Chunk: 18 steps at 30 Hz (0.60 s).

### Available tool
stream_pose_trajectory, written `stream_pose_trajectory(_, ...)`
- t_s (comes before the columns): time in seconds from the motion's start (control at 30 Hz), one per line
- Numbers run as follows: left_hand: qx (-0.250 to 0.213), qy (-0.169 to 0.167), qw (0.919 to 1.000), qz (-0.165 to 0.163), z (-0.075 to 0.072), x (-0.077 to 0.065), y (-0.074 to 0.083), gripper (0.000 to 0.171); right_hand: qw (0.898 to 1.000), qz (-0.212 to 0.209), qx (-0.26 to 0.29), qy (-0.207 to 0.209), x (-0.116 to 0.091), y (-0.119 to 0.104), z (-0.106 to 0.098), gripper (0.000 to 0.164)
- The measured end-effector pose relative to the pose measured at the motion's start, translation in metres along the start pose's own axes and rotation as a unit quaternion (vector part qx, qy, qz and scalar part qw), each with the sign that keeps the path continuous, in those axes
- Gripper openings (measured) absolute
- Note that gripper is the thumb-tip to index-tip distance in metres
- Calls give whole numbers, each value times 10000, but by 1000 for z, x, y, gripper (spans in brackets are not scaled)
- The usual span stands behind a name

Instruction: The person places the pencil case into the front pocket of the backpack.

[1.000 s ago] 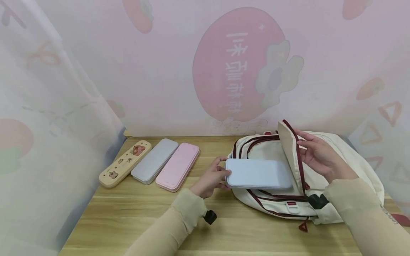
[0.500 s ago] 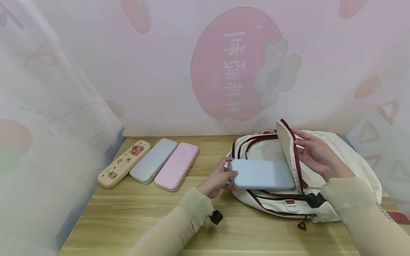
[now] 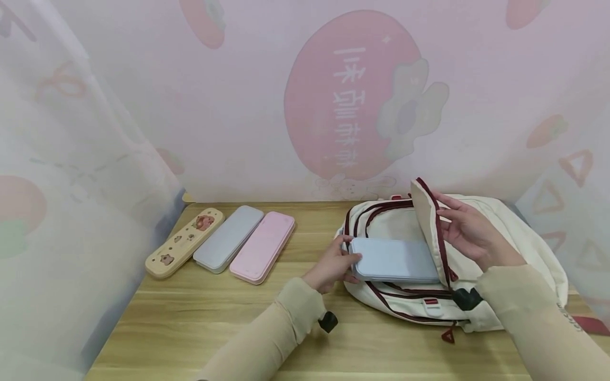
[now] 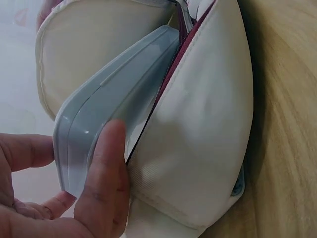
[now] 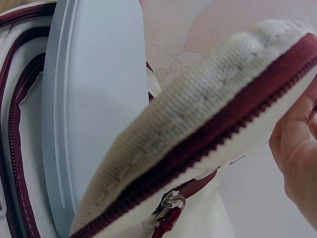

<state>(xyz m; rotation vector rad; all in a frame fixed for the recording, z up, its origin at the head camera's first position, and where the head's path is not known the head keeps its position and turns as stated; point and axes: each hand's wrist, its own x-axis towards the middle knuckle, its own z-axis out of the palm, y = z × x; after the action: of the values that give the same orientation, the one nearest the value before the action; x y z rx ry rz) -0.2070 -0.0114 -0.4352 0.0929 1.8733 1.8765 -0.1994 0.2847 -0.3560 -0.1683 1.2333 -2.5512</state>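
Note:
A light blue pencil case (image 3: 395, 259) lies over the unzipped front pocket of a cream backpack (image 3: 529, 248) with dark red zips. My left hand (image 3: 333, 264) grips the case by its left end, thumb on top. In the left wrist view, the case (image 4: 114, 94) slants into the pocket between its flap and the bag's body. My right hand (image 3: 469, 233) pinches the edge of the raised pocket flap (image 3: 430, 233) and holds it up. The case's far end is hidden behind that flap. A metal zip pull (image 5: 171, 203) hangs below the flap in the right wrist view.
At the left of the wooden table (image 3: 214, 328) lie three more cases side by side: a yellow one with cartoon bears (image 3: 186, 243), a grey one (image 3: 229, 238) and a pink one (image 3: 263, 247). A printed curtain (image 3: 238, 121) stands behind the table.
My left hand has moved right, sliding the light blue pencil case further under the flap. The right hand still holds the flap up in nearly the same place.

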Motion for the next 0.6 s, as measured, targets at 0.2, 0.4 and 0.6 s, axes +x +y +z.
stream_pose_trajectory(0.2,102,-111,9999,26,6,-5,8,51,10000,10,-17,30,0,0,1,44)
stream_pose_trajectory(0.4,86,-173,9998,52,12,-5,11,55,9997,43,-208,145,2,0,2,43)
stream_pose_trajectory(0.6,117,-204,9997,98,19,-1,9,57,9998,22,-150,147,1,-1,1,44)
